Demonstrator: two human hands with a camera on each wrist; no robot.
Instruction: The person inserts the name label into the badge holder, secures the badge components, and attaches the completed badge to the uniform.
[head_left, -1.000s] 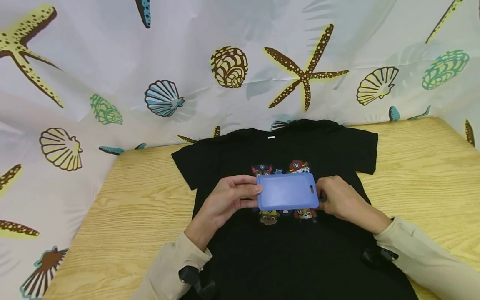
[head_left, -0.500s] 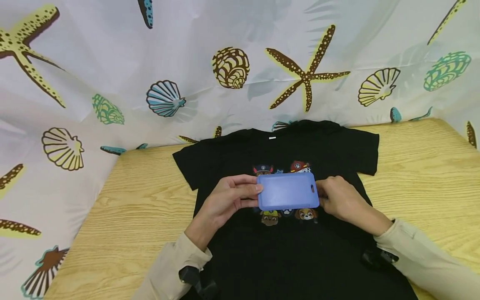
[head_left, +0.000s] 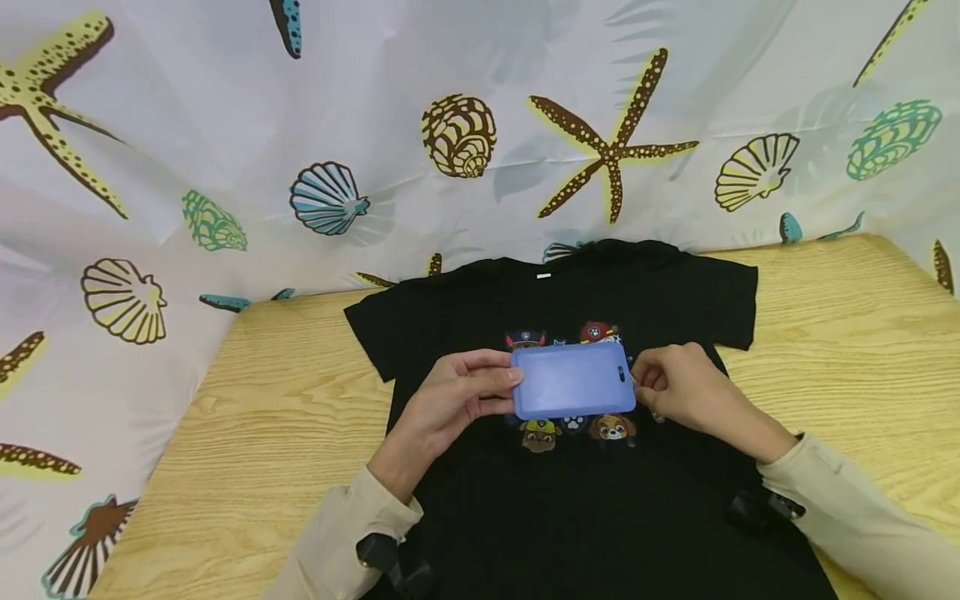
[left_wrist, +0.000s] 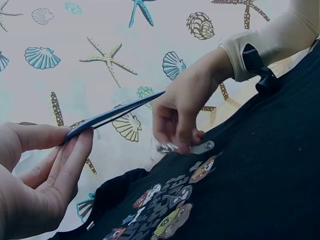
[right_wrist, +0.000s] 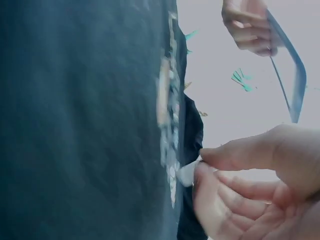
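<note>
- A person's 2 hands work above a black T-shirt [head_left: 600, 500] spread flat on a wooden counter [head_left: 285, 400].
- The left hand [head_left: 450, 404] holds a blue card holder [head_left: 573, 382] by its left short edge, its grip a pinch of thumb above and fingers below. The holder hangs level in the air, just above the cartoon dog print [head_left: 573, 429] on the shirt's chest.
- The right hand [head_left: 678, 387] sits at the holder's right end, beside its slot. Its curled fingers pinch a small silvery clip [left_wrist: 192, 147] that rests against the shirt.
- Beige sleeves cover both forearms.
- A white curtain [head_left: 225, 125] printed with shells and starfish hangs behind the counter.
</note>
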